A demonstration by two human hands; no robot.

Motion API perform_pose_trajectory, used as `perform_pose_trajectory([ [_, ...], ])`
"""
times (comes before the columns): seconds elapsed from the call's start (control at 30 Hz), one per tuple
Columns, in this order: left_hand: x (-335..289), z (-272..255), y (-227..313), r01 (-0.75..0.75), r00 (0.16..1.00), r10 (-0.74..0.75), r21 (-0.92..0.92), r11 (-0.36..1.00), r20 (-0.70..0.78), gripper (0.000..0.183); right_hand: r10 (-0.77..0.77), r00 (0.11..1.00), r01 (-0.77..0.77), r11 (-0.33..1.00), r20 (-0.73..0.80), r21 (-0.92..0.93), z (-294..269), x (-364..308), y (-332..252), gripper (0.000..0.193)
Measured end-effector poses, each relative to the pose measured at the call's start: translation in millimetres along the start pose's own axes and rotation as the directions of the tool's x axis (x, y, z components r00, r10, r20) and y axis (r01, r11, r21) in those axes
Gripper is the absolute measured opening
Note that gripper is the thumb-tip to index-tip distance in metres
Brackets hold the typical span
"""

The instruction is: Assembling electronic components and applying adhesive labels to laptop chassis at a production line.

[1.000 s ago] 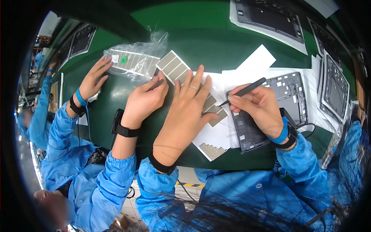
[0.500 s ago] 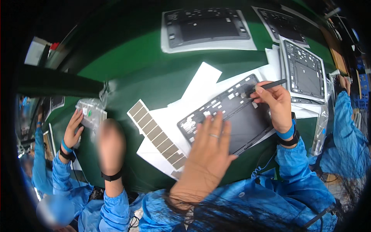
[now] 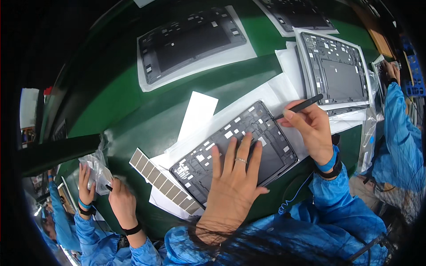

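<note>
"Dark housing panel (image 3: pixel 277 144): it sits before you, on white sheets (image 3: pixel 278 91) over the green counter (image 3: pixel 133 122). Your left hand (image 3: pixel 230 188) lies spread on it, grasping nothing; your right hand (image 3: pixel 313 129) grips a black pointed tool (image 3: pixel 307 104)."

"Careful: that tool might scratch it if you slip, and loose sheets could slide under your push."

"Around you, blue-sleeved co-workers (image 3: pixel 397 126) flank both sides; more panels (image 3: pixel 191 44) lie beyond."

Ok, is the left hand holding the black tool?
No, the right hand holds the black tool; the left hand is spread over the dark panel.
</note>
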State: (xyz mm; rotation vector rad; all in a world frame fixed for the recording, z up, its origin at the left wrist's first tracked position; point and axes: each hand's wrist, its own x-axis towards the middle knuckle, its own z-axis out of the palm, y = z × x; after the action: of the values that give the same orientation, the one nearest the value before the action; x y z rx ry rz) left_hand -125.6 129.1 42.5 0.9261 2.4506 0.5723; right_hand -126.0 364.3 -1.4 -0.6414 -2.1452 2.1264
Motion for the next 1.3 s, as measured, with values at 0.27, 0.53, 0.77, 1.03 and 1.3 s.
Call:
perform_pose_trajectory([
  [0.27,28,10,19,-0.030,0.997,0.030,0.005,1.000,-0.075,0.090,-0.014,1.000,0.015,0.997,0.010,-0.069,5,-3,6,0.019],
  [0.53,29,16,22,-0.013,0.999,0.013,0.007,1.000,-0.042,0.088,-0.200,0.980,0.191,0.941,-0.004,-0.281,13,-6,5,0.017],
  [0.77,29,15,22,-0.009,0.999,0.009,-0.001,1.000,-0.036,0.089,-0.170,0.985,0.168,0.940,0.020,-0.298,15,-6,-3,0.016],
  [1.03,29,19,24,0.015,1.000,-0.015,0.011,1.000,0.007,0.094,-0.174,0.985,0.170,0.939,0.013,-0.299,13,-9,0,0.017],
  [1.3,38,23,33,0.031,1.000,-0.029,0.147,0.989,-0.011,0.098,-0.239,0.971,0.229,0.915,0.010,-0.333,17,-8,-2,0.015],
])
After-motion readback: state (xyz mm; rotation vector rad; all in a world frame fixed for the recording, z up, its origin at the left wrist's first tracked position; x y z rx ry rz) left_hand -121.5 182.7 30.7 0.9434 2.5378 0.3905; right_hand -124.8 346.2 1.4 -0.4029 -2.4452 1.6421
